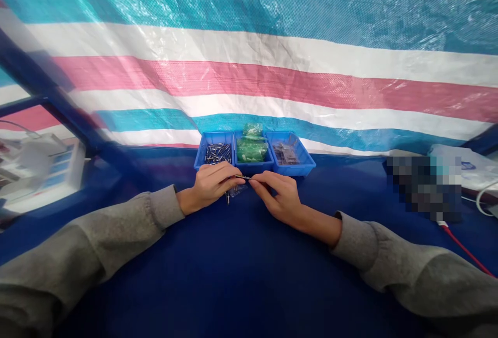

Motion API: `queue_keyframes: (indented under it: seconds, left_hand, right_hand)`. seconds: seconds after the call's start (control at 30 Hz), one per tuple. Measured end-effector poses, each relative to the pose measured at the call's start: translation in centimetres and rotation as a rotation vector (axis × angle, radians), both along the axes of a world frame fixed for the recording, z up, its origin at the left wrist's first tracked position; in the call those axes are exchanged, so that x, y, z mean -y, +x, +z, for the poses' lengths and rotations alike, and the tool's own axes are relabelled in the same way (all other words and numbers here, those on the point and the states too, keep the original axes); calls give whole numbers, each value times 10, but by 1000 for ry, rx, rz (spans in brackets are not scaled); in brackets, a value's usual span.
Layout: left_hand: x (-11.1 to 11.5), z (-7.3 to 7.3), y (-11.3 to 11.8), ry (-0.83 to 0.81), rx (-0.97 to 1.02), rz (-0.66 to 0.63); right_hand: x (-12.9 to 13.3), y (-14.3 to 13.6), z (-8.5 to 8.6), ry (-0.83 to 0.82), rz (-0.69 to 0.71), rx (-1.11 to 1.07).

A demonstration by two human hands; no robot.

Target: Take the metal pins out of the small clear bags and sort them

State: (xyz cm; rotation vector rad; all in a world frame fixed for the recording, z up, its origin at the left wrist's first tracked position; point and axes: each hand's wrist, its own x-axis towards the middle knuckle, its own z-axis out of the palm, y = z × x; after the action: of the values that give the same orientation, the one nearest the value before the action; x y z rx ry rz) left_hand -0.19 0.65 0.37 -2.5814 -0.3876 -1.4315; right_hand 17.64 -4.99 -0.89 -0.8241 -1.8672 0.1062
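Note:
My left hand (215, 182) and my right hand (278, 195) meet in front of the blue bins, fingertips pinched. Between them runs a small, thin metal rod (245, 177), gripped at one end by each hand; its exact kind is too small to make out. Just under my left fingers, another slim metal piece (227, 199) lies by a bit of clear plastic (237, 190). Behind my left hand, the left blue bin (197, 155) holds many similar metal pieces (218, 153).
Green plastic packets (252, 149) fill the middle blue bin (254, 166). Small clear bags (286, 153) lie in the right blue bin (307, 160). A striped sheet (249, 79) hangs behind the blue table (241, 276). White items (42, 172) stand left; a red cable (467, 255) runs right.

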Motion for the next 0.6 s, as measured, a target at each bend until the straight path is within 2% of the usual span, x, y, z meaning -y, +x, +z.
queue_keyframes:
  seconds: [0.27, 0.5, 0.6]
  left_hand:
    - [3, 0, -1, 40, 12, -25]
    - [4, -2, -2, -196, 42, -12]
    - [4, -1, -2, -208, 35, -4]
  right_hand:
    - [-5, -1, -4, -11, 16, 76]
    - [-5, -1, -5, -65, 3, 91]
    - [-5, -1, -5, -75, 6, 91]
